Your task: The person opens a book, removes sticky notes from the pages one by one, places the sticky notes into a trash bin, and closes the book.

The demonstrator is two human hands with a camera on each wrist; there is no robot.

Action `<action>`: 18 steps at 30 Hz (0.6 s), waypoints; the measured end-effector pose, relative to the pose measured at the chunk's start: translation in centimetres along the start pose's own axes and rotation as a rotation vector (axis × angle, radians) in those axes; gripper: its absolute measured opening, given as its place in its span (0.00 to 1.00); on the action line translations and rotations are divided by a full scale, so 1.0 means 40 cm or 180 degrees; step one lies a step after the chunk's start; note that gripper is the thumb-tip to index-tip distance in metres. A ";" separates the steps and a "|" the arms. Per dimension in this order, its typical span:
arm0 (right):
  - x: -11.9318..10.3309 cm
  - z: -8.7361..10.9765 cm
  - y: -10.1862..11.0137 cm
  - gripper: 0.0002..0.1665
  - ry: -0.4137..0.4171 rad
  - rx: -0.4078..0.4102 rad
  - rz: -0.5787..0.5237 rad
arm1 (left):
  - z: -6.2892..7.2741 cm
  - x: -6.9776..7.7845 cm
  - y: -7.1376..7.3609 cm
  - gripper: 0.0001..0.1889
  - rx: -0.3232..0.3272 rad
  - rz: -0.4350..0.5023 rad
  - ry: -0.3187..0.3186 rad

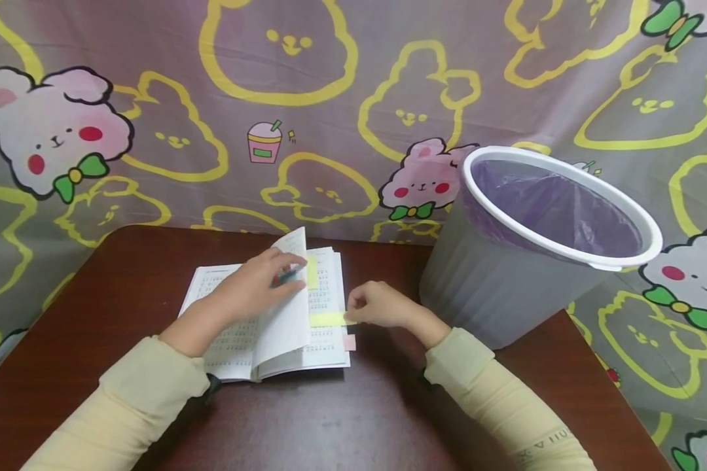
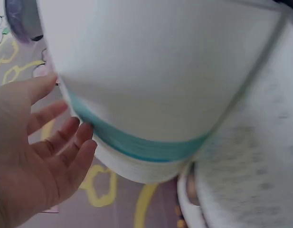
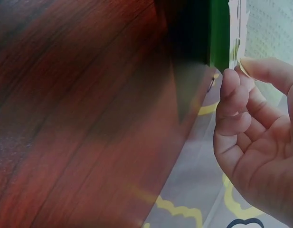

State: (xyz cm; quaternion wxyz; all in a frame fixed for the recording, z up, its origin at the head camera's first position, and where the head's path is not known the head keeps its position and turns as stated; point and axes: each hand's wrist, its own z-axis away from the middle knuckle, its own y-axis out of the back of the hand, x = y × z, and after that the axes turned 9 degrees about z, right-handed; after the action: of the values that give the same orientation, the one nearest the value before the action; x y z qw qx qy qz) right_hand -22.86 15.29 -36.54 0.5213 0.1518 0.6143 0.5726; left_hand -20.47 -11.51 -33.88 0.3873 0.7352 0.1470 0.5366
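An open book (image 1: 215, 356) lies on the table, with some of its pages (image 1: 283, 327) raised from the spine. My left hand (image 1: 250, 284) touches the edge of these pages, fingers and thumb spread apart; in the left wrist view a teal band (image 2: 151, 148) crosses the page beside the fingertips. With thumb and forefinger my right hand (image 1: 383, 304) pinches the end of a yellow sticky note (image 1: 328, 319), which lies across the right-hand page. Higher on that page is another yellow sticky note (image 1: 312, 271), and a pink tab (image 1: 349, 342) sticks out at the lower right edge.
A grey trash bin (image 1: 507, 288) with a white rim and a purple bag liner (image 1: 565, 209) stands at the right of the brown wooden table (image 1: 342, 425). Behind the table hangs a cartoon-print cloth (image 1: 330, 124).
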 end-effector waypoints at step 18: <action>-0.033 -0.012 -0.007 0.09 -0.0178 -0.0090 0.0421 | 0.057 0.052 0.189 0.19 0.0000 -0.0640 0.0427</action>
State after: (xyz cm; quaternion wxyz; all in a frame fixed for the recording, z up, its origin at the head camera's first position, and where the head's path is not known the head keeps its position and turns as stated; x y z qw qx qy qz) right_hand -22.59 13.91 -36.23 0.5013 0.2007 0.5799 0.6100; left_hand -19.13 -16.10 -27.28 0.4285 0.6791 0.2455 0.5431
